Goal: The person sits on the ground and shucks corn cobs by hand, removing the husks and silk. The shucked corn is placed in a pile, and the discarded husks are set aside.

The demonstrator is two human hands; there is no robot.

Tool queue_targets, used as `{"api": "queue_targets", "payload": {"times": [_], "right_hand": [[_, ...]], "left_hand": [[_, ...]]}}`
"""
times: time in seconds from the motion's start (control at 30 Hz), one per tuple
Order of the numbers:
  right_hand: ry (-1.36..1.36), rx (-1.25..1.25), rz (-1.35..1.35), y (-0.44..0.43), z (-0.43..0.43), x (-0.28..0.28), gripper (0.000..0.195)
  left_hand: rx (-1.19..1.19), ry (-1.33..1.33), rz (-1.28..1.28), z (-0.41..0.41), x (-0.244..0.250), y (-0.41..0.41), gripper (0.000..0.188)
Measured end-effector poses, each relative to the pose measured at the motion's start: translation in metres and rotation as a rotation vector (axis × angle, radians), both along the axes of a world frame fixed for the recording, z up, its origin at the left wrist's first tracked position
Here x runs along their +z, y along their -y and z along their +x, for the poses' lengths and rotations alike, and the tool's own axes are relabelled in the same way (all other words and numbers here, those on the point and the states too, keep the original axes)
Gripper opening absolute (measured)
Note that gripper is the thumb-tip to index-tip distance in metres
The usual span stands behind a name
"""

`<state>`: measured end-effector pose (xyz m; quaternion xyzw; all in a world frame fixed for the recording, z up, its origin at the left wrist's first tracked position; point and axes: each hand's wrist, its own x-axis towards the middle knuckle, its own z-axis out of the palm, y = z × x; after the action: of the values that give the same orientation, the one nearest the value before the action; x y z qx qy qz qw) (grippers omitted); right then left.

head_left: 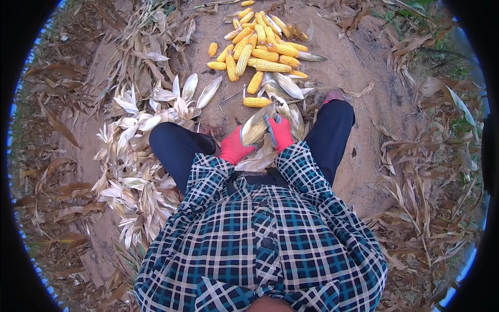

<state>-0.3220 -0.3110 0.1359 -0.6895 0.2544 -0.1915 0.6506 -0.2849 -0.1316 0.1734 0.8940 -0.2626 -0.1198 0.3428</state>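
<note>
My left hand (236, 146), in a red and grey work glove, is closed round the lower part of a corn ear in its dry husk (257, 121). The ear slants up and to the right between my knees. My right hand (279, 130), gloved alike, has its fingers at the husk's right side, near the upper part; whether they pinch it cannot be made out. Just beyond the ear's tip lies a husked yellow corn cob (257, 102). More ears in husk (291, 117) lie behind and beside my right hand.
A pile of husked yellow cobs (265, 54) lies on the bare soil ahead. Stripped pale husks (132, 171) are heaped beside my left leg. Dry corn stalks and leaves (156, 43) cover the ground at far left, with more dry leaves (421, 183) on the right. My bent knees flank my hands.
</note>
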Motion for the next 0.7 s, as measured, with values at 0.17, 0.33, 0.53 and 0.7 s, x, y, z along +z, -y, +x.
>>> {"api": "queue_targets", "payload": {"times": [0.17,0.33,0.53,0.7], "right_hand": [[-0.005,0.045,-0.016,0.006,0.005,-0.019,0.034],[-0.071,0.019,-0.178,0.006,0.005,-0.008,0.028],[-0.07,-0.107,0.001,-0.003,-0.002,0.012,0.028],[0.136,-0.184,0.56,-0.011,0.003,0.002,0.027]], "left_hand": [[-0.03,0.067,0.081,-0.001,0.002,-0.004,0.072],[-0.03,0.187,0.191,0.0,-0.004,-0.005,0.088],[0.039,0.194,0.058,-0.005,-0.016,0.003,0.089],[-0.005,-0.224,-0.386,-0.001,-0.042,0.006,0.085]]}}
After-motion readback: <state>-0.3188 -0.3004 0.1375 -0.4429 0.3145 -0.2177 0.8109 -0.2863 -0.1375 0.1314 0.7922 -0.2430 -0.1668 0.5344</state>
